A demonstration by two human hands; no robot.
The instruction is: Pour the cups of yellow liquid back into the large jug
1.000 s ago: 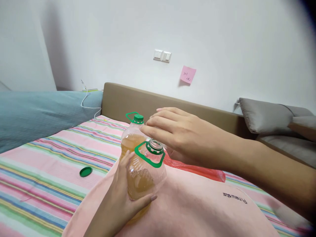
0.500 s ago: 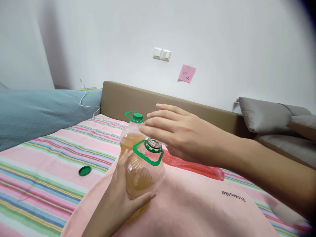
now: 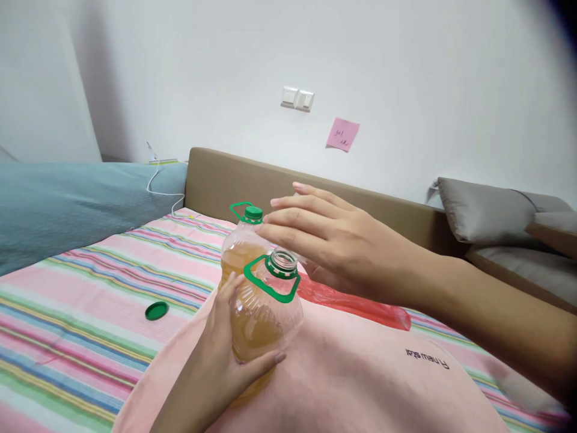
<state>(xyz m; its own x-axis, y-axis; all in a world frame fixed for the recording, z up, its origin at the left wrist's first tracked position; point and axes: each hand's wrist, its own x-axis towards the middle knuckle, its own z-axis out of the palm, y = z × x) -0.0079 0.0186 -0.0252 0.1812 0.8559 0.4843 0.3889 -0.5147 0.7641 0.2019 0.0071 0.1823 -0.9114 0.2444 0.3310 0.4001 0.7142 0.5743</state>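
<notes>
A large clear plastic bottle point(image 3: 265, 325) of amber liquid stands tilted slightly on the pink cloth, with a green handle ring point(image 3: 282, 297) and an uncapped mouth point(image 3: 283, 260). My left hand point(image 3: 225, 337) is wrapped round its left side. My right hand point(image 3: 329, 240) is just above and behind the mouth, back towards me, fingers curved to the left. A small see-through edge shows by its fingers; what it holds is mostly hidden. Behind stands a second such bottle point(image 3: 238, 255), with its green cap point(image 3: 253, 213) on. A loose green cap point(image 3: 157, 310) lies on the striped sheet, left.
A pink cloth point(image 3: 351, 373) with lettering spreads in front of me over the striped bedsheet point(image 3: 90, 300). A red plastic bag point(image 3: 360, 310) lies behind it. Further back are a brown headboard point(image 3: 234, 177), grey cushions point(image 3: 487, 210) and a white cable point(image 3: 164, 193).
My right hand has shifted very slightly to the right and tilted a little. My left hand keeps its hold on the bottle; the rest looks the same.
</notes>
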